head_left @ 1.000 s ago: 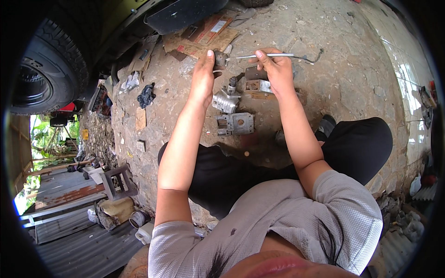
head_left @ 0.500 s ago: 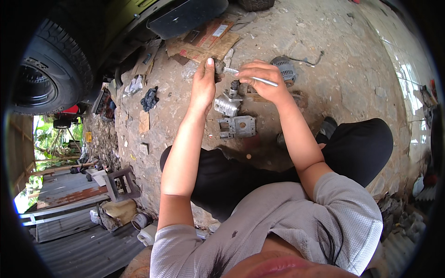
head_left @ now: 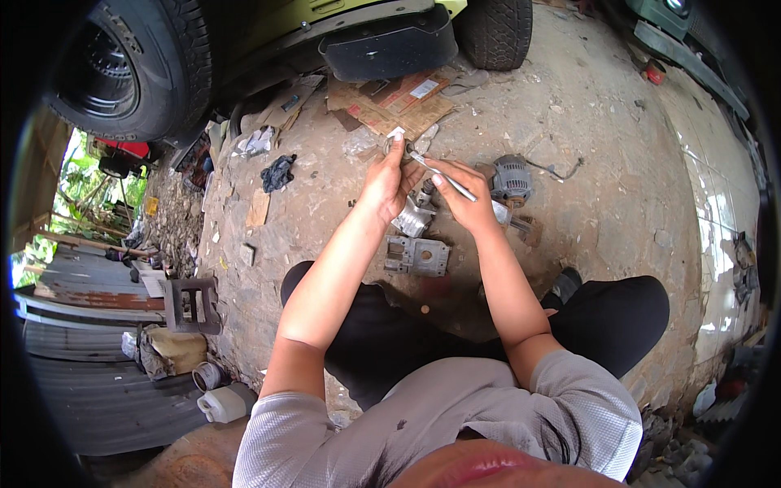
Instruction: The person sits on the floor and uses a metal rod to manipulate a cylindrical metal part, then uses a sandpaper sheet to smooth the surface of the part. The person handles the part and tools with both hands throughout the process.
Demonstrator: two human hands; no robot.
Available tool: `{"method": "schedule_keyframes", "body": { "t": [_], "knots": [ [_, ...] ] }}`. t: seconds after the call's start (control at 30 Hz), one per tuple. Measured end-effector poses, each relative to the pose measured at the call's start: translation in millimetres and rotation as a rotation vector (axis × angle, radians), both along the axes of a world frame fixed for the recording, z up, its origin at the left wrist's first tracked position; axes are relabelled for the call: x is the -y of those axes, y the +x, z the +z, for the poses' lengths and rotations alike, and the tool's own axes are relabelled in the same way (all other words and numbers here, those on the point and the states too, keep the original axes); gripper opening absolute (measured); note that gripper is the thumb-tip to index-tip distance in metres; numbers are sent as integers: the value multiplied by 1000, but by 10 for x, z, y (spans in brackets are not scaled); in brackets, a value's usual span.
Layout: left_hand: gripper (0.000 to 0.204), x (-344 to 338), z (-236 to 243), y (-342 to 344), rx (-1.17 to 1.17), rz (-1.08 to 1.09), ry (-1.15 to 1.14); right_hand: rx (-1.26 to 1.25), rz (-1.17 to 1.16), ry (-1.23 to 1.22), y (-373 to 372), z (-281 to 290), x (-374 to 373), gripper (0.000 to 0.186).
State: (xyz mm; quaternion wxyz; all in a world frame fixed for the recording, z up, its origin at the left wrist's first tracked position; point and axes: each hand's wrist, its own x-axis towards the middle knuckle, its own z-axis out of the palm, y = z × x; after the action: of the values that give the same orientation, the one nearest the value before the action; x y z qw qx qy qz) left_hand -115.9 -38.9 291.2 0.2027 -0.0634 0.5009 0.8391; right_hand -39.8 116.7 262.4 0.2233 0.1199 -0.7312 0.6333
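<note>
My left hand [head_left: 384, 185] is closed around a small dark round metal part [head_left: 407, 149], which the fingers partly cover. My right hand [head_left: 465, 195] grips a slim silver rod-shaped tool [head_left: 461, 189]. Its far end meets the dark part, though the exact contact is too small to make out. Below the hands, a silver cast-metal housing [head_left: 413, 221] lies on the ground, partly hidden by my left hand. Closer to me is a flat grey metal bracket [head_left: 417, 257] with holes. A finned round metal unit, like an alternator [head_left: 512, 178], sits right of my right hand.
Flattened cardboard [head_left: 393, 110] lies beyond the hands, beneath a vehicle with a large tyre [head_left: 498, 32]. Another wheel [head_left: 122, 77] stands at far left. A black crumpled rag [head_left: 278, 172] and a dark cable [head_left: 561, 172] rest on the rough floor. My bent knees flank the parts.
The view has tilted upward, showing more of the vehicles. Both hands keep their grips. The silver tool now slants more steeply, and the left hand has turned the dark part slightly.
</note>
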Motion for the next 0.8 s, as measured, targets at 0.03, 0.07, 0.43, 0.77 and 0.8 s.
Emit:
{"method": "schedule_keyframes", "body": {
  "t": [0.03, 0.07, 0.43, 0.77, 0.8],
  "knots": [
    [59, -8, 11, 11, -9, 12, -4, -14, 10, 11, -4, 18, -23, 28],
    [58, 20, -53, -26, -42, -14, -7, -28, 20, 20, -12, 37, -37, 28],
    [68, 151, -12, -129, -27, -2, 52, 92, 196, -279, -83, -239, -168, 33],
    [37, 105, 51, -26, 99, -89, 124, 57, 620, -983, -198, -466, -109, 45],
    [36, 113, 37, -35, 109, -111, 141, 81, 589, -958, -208, -475, -112, 45]
  ]
}}
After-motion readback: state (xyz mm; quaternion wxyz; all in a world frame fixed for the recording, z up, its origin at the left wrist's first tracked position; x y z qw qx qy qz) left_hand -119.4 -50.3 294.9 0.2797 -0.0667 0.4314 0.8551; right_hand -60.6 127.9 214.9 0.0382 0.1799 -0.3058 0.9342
